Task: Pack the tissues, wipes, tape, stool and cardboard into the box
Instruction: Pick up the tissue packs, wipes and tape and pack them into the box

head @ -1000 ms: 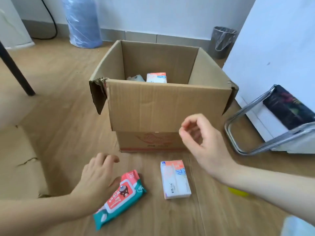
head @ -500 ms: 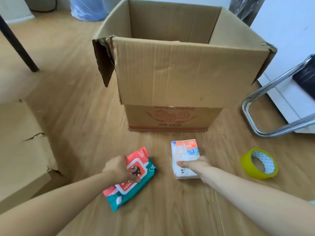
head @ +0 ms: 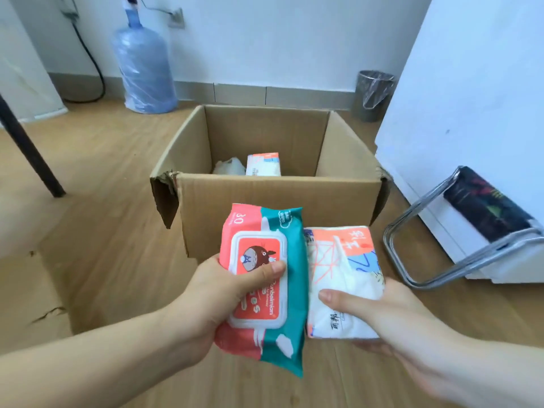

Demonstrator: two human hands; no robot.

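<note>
Left hand (head: 212, 293) is clamped on the wipes pack (head: 265, 284), thumb over the lid; right hand (head: 391, 316) grips the tissue pack (head: 343, 281). Both packs are held side by side just short of the box (head: 265, 207), long axes pointing toward it. Judged light, soft and slick-wrapped; mid-body grip suits. Another tissue pack (head: 263, 164) lies inside. Folded stool (head: 471, 228) leans far right.

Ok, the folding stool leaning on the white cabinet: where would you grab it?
Likely the folding stool by its upper steel tube beside the dark seat, coming from above and the left; the white cabinet blocks the right, and the loop rests on the floor.
</note>
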